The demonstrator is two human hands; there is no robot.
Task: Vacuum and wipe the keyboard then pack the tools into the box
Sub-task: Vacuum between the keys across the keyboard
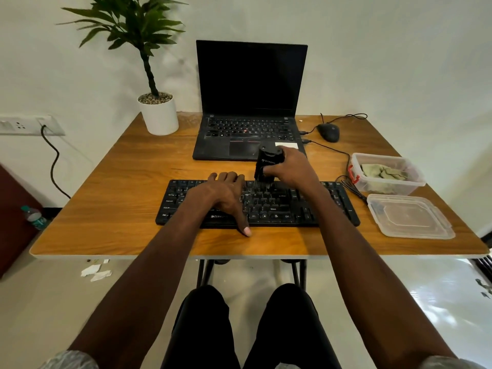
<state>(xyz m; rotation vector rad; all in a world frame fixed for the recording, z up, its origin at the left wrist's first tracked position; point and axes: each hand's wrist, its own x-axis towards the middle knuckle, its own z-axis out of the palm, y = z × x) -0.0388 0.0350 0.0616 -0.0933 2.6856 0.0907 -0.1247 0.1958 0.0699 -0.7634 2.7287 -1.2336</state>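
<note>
Both forearms reach forward over the table (pixel 111 209). The left hand (pixel 223 194) lies flat, palm down, on the left half of the keyboard (pixel 279 206), fingers straight and spread, thumb stretched past the near edge onto the wood. The right hand (pixel 290 166) grips the black vacuum (pixel 267 162) upright, fingers curled round its body, nozzle down on the upper key rows. At right stands the box (pixel 394 182) with a cloth (pixel 383 173) inside, its lid (pixel 410 217) lying just in front.
</note>
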